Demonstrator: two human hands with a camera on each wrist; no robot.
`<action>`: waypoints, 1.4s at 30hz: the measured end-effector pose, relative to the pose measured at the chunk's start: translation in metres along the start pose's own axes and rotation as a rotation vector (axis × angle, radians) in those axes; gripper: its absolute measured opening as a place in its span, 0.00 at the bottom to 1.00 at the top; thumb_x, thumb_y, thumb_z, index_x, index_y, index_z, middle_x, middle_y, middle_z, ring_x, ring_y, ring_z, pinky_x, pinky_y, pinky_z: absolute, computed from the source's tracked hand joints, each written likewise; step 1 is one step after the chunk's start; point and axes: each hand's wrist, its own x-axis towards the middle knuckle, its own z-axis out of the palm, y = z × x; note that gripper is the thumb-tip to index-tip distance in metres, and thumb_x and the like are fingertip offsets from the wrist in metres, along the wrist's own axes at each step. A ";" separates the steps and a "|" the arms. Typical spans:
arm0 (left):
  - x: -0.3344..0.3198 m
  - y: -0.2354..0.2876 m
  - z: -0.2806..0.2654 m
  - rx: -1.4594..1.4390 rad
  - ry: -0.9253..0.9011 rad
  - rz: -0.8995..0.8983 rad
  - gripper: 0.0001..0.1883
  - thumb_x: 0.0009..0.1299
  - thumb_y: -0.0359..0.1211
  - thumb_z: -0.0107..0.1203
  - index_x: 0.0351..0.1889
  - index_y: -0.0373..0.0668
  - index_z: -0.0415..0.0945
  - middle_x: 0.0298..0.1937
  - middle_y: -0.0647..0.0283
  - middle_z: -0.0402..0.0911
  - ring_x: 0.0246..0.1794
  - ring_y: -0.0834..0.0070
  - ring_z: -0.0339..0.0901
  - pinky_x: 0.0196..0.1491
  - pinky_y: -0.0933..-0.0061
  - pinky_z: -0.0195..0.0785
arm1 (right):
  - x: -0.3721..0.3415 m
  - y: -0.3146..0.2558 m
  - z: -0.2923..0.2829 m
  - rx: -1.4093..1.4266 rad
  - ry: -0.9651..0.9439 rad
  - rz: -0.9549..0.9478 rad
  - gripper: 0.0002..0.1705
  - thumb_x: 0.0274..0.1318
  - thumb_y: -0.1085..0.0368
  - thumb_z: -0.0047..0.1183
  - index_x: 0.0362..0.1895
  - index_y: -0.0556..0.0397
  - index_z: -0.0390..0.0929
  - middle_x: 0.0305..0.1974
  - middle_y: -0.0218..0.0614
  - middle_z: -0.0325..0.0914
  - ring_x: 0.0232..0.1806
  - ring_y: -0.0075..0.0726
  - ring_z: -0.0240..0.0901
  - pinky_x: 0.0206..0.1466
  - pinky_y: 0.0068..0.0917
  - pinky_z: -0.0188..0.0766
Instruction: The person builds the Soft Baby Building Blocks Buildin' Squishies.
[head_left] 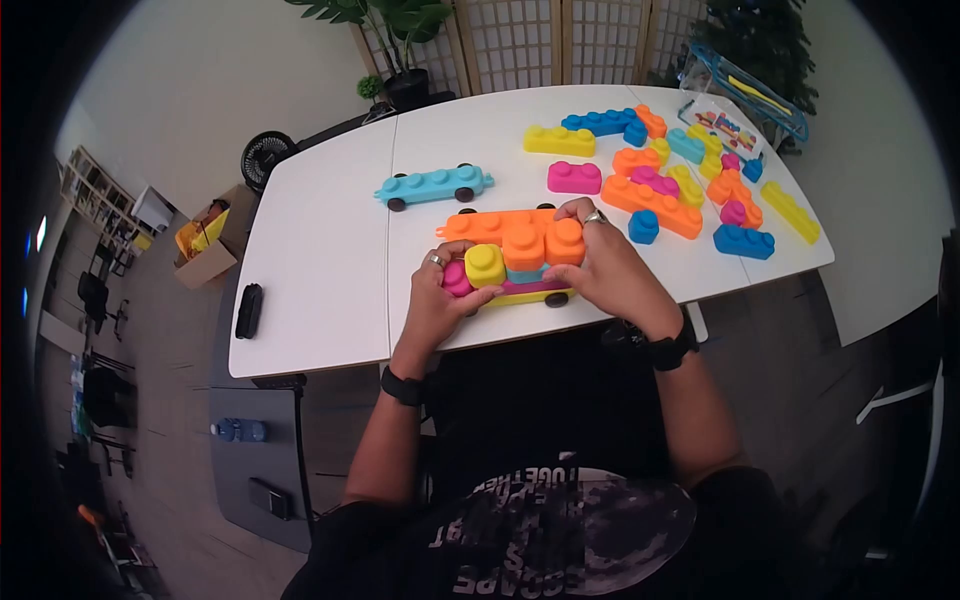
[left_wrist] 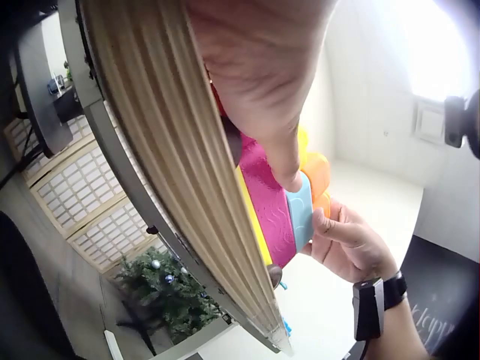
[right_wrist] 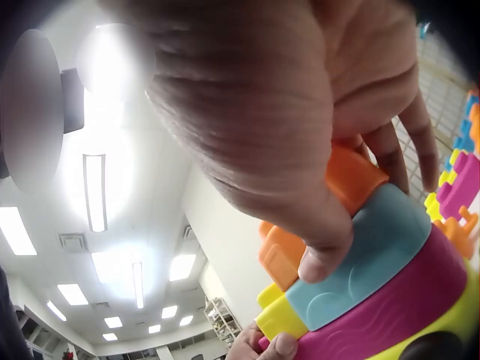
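Blocks [head_left: 523, 247] rise in a stack on a yellow wheeled base [head_left: 517, 299], near the person's edge of the white table [head_left: 320, 230]. The left hand [head_left: 437, 302] grips the stack's left end, thumb by a yellow block [head_left: 485, 264]; the right hand [head_left: 615, 270] holds the other end — thumb against a teal block [right_wrist: 375, 244], fingers about an orange block [head_left: 564, 243]. An orange wheeled base [head_left: 482, 223] stands just behind.

White glare from ceiling lights [right_wrist: 94, 193], head-view edges dark and curved
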 end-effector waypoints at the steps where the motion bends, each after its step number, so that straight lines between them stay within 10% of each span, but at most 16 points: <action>1: 0.001 0.004 -0.003 -0.035 -0.007 0.005 0.31 0.59 0.37 0.84 0.56 0.38 0.79 0.50 0.59 0.86 0.47 0.75 0.86 0.51 0.73 0.81 | 0.001 0.005 0.001 0.006 0.000 -0.017 0.42 0.55 0.62 0.76 0.67 0.59 0.64 0.57 0.58 0.79 0.57 0.57 0.81 0.61 0.41 0.74; 8: 0.007 0.032 -0.021 -0.044 -0.202 -0.171 0.32 0.61 0.30 0.82 0.60 0.35 0.76 0.53 0.61 0.86 0.54 0.76 0.85 0.59 0.72 0.80 | -0.001 0.004 0.003 0.116 -0.092 0.048 0.40 0.60 0.54 0.74 0.66 0.61 0.65 0.59 0.65 0.79 0.63 0.67 0.79 0.64 0.45 0.76; 15: -0.004 0.029 -0.053 0.084 -0.204 -0.165 0.31 0.64 0.28 0.80 0.61 0.38 0.73 0.50 0.62 0.86 0.54 0.78 0.85 0.55 0.74 0.82 | 0.002 -0.016 0.028 0.014 -0.160 0.034 0.43 0.64 0.53 0.70 0.68 0.64 0.57 0.41 0.63 0.82 0.43 0.62 0.85 0.43 0.44 0.80; 22: -0.016 0.028 -0.104 0.040 -0.250 -0.362 0.30 0.68 0.27 0.76 0.63 0.42 0.69 0.50 0.66 0.82 0.50 0.81 0.82 0.49 0.76 0.82 | 0.028 -0.046 0.063 0.018 -0.232 -0.095 0.42 0.64 0.54 0.71 0.66 0.65 0.58 0.37 0.60 0.82 0.43 0.64 0.86 0.42 0.46 0.79; 28: -0.015 0.035 -0.130 0.454 -0.223 -0.173 0.46 0.59 0.40 0.82 0.73 0.41 0.68 0.57 0.55 0.85 0.57 0.59 0.82 0.61 0.57 0.75 | 0.049 -0.055 0.093 0.167 -0.270 -0.070 0.43 0.62 0.52 0.72 0.69 0.58 0.60 0.51 0.66 0.82 0.55 0.64 0.84 0.56 0.45 0.78; 32: -0.011 0.047 -0.124 0.502 -0.024 0.076 0.52 0.58 0.56 0.80 0.76 0.43 0.69 0.64 0.57 0.84 0.70 0.53 0.75 0.73 0.52 0.62 | 0.051 -0.053 0.090 0.265 -0.202 -0.251 0.67 0.46 0.55 0.84 0.82 0.55 0.51 0.67 0.63 0.74 0.72 0.59 0.74 0.72 0.43 0.71; 33: -0.010 0.051 -0.119 0.451 0.054 0.128 0.41 0.70 0.61 0.66 0.72 0.44 0.74 0.63 0.57 0.84 0.68 0.53 0.76 0.72 0.51 0.61 | 0.056 -0.048 0.081 0.345 -0.219 -0.167 0.76 0.39 0.59 0.87 0.85 0.52 0.46 0.73 0.60 0.69 0.78 0.57 0.66 0.78 0.44 0.66; 37: -0.014 0.064 -0.107 0.496 0.143 0.179 0.29 0.88 0.53 0.41 0.65 0.39 0.80 0.61 0.50 0.84 0.63 0.54 0.78 0.68 0.59 0.68 | 0.075 -0.030 0.033 -0.104 -0.119 -0.124 0.58 0.45 0.57 0.83 0.79 0.47 0.63 0.65 0.53 0.76 0.71 0.57 0.73 0.70 0.45 0.74; 42: -0.016 0.036 -0.105 0.355 0.061 0.017 0.27 0.88 0.52 0.42 0.60 0.40 0.82 0.49 0.50 0.83 0.49 0.54 0.82 0.56 0.58 0.74 | 0.098 0.014 0.044 -0.572 -0.325 -0.223 0.45 0.50 0.55 0.78 0.71 0.53 0.74 0.61 0.45 0.79 0.62 0.53 0.78 0.64 0.44 0.77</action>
